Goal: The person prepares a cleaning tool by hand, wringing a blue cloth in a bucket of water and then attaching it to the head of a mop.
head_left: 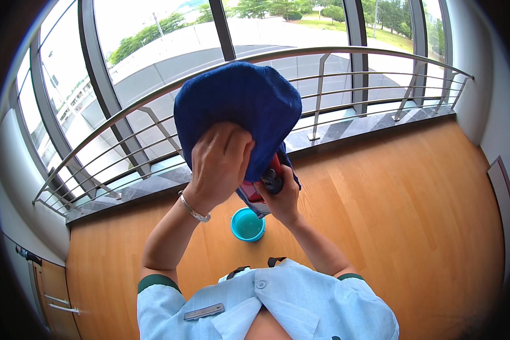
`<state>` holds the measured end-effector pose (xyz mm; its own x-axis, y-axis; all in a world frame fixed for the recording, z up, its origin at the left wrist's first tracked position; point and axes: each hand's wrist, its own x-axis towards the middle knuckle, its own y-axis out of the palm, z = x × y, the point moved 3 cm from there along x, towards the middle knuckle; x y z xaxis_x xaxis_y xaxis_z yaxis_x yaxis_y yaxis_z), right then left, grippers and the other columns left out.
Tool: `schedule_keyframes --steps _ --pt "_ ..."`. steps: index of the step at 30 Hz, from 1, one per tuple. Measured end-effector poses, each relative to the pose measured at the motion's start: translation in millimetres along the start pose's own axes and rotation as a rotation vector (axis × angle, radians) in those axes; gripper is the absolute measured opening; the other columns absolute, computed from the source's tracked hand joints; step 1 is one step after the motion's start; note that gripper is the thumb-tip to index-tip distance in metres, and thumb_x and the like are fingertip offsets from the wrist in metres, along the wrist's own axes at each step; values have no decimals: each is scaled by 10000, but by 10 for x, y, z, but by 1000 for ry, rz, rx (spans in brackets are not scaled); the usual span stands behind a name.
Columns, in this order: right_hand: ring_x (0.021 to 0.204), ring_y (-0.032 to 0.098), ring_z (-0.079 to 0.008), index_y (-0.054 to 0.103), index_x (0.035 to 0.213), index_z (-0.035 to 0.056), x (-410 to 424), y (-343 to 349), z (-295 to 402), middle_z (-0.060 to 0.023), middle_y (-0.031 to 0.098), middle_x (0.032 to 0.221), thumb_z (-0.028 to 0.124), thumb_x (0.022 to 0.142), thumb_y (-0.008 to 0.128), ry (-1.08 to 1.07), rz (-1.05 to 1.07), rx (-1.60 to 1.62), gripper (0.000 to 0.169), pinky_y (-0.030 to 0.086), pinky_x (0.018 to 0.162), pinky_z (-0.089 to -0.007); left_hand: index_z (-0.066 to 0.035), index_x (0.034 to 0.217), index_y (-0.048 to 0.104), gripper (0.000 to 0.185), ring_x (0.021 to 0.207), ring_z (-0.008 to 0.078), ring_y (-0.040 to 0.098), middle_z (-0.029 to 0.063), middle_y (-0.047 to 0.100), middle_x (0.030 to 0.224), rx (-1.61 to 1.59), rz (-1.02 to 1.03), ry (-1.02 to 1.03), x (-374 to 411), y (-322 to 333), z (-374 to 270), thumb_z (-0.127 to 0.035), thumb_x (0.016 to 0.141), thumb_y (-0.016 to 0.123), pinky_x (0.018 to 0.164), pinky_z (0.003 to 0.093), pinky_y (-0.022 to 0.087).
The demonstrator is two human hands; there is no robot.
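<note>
Bunched in the fingers of my left hand [223,159] is a dark blue towel-like cloth [233,93], raised high before me and spread wide above the hand. My right hand [282,195] grips a red and black object [273,179], largely hidden by the cloth, so its kind is unclear. More of the blue cloth hangs behind and below that object, with a grey patch at its lower end. Below the hands, a turquoise bucket [247,224] stands on the floor; pale liquid seems to be inside.
A curved metal railing [321,91] runs across the front, before tall windows [161,38]. A dark stone ledge [344,132] lies under it. Wooden flooring [386,212] spreads around me. White rounded columns flank both sides, and a wooden door [55,293] with metal handles is at lower left.
</note>
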<state>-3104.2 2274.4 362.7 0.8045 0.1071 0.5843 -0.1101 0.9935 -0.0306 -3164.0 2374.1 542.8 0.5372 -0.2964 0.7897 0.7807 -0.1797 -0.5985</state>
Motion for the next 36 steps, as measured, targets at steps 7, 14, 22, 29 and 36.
schedule_keyframes --steps 7,14,22,29,36 --pt "796 654 -319 503 1085 53 -15 -52 -78 -147 644 903 237 702 813 44 -33 -40 526 517 670 -380 -102 949 589 244 723 263 636 68 599 924 23 93 -52 32 -30 39 -83 746 723 585 341 510" --pt "794 649 -316 508 1064 45 -28 -117 12 -157 636 914 211 691 822 -15 -100 -45 515 517 672 -380 -116 872 628 251 800 251 623 55 616 905 302 60 -35 137 -100 41 -200 682 768 693 377 511" --pt "863 630 -317 515 1073 38 -36 -283 117 -162 634 946 204 668 832 7 33 -83 540 509 718 -381 -113 748 575 161 770 203 561 43 592 888 284 -115 116 260 -112 -102 -116 650 703 709 340 455" --pt "952 573 -240 525 1197 81 568 -986 686 -123 571 1083 340 606 873 -218 144 -273 733 476 776 -348 -118 766 500 210 741 198 569 65 581 880 264 -184 193 183 -84 -11 -130 651 676 661 333 455" --pt "1010 603 -212 444 1287 62 1051 -505 954 -115 614 1101 118 644 831 -7 326 249 753 502 857 -339 -118 754 467 258 722 214 592 77 584 866 27 -273 275 193 -160 -241 -123 623 689 629 326 487"
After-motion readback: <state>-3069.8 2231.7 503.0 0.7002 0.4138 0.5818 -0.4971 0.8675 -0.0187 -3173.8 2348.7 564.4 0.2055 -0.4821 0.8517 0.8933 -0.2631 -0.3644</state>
